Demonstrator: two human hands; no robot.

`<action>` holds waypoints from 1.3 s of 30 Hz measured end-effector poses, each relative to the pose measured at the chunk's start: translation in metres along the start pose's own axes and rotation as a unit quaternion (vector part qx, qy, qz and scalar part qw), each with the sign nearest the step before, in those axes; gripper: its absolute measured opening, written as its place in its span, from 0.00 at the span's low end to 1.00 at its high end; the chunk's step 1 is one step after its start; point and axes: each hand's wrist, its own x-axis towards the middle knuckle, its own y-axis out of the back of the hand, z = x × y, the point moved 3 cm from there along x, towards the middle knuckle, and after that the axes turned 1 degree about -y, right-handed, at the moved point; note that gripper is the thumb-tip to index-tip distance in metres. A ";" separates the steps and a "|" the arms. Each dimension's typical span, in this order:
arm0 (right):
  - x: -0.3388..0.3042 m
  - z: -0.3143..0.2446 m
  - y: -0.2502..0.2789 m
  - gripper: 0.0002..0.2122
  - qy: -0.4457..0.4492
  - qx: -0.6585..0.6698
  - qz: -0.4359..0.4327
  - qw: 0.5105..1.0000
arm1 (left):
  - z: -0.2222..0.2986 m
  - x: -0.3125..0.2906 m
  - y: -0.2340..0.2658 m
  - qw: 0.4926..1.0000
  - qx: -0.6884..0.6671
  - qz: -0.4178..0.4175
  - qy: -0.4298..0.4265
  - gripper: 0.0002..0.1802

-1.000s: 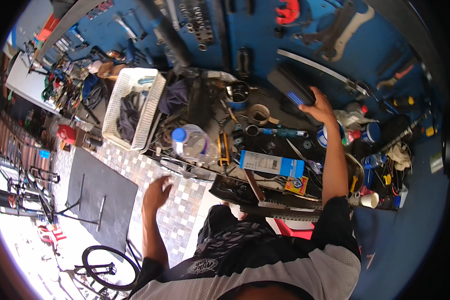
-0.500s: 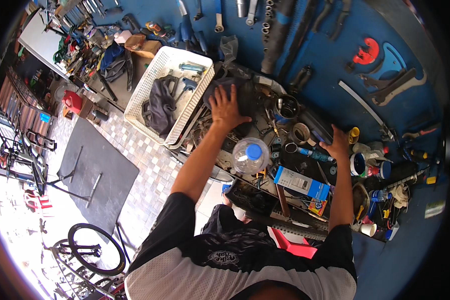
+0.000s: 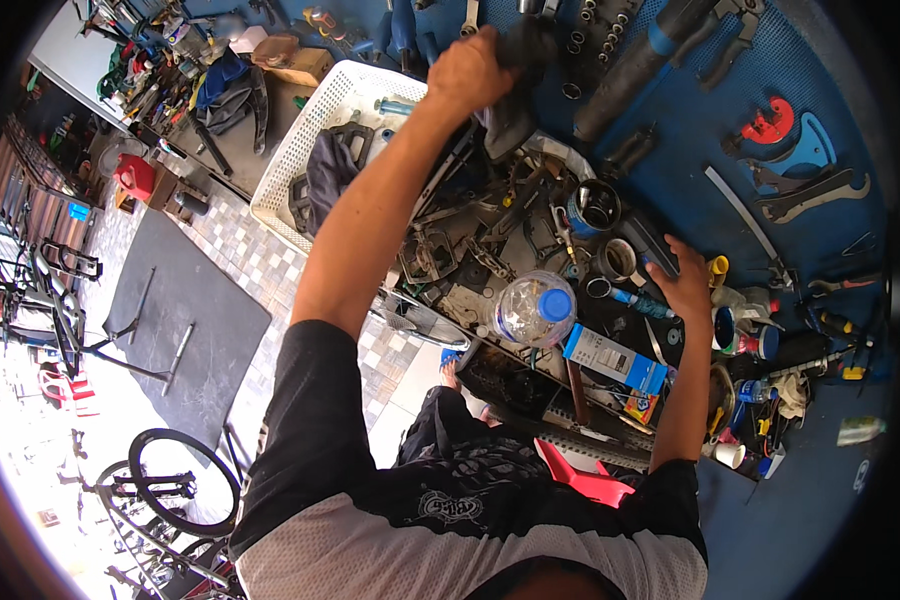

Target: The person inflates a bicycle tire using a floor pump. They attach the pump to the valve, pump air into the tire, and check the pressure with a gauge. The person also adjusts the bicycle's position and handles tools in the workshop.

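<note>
Printing covers the blue-and-white box (image 3: 615, 358), which lies aslant by the near edge of the workbench (image 3: 457, 303); dark lettering runs along its white face. A small yellow-and-red packet (image 3: 640, 405), also printed, is just beside it, toward the right end. A round pale emblem with lettering marks the chest of the person's black-and-grey shirt (image 3: 450, 507).

The left hand (image 3: 473, 75) is raised over the back edge of the workbench, near the white basket (image 3: 288, 160), its fingers curled closed on a dark cloth (image 3: 510, 118) that hangs beneath. The right hand (image 3: 685, 280) is at the long black case (image 3: 650, 243) along the back edge, thumb and fingers spread apart at its nearer end; how firmly they grip I cannot tell.

The workbench is crowded and grimy: a clear bottle with a blue cap (image 3: 535, 310) stands near the front edge, and a white cup (image 3: 730, 455) sits at the right end. Tools hang on the blue wall (image 3: 700, 120) behind. To the left, a dark mat (image 3: 195, 310) covers part of a checkered tile floor (image 3: 255, 265), with a bicycle (image 3: 175, 487) in bright light beyond.
</note>
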 end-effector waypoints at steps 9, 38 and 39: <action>0.009 -0.035 0.009 0.29 -0.019 0.011 -0.001 1.000 | 0.006 0.015 0.066 0.997 -0.053 0.055 0.030 0.39; -0.031 -0.042 0.027 0.26 0.013 0.048 0.014 0.999 | 0.012 -0.169 -0.025 0.985 0.056 -0.131 -0.099 0.38; -0.035 -0.044 0.030 0.25 0.019 0.044 0.011 0.999 | 0.014 -0.185 -0.015 0.989 0.019 -0.114 -0.092 0.38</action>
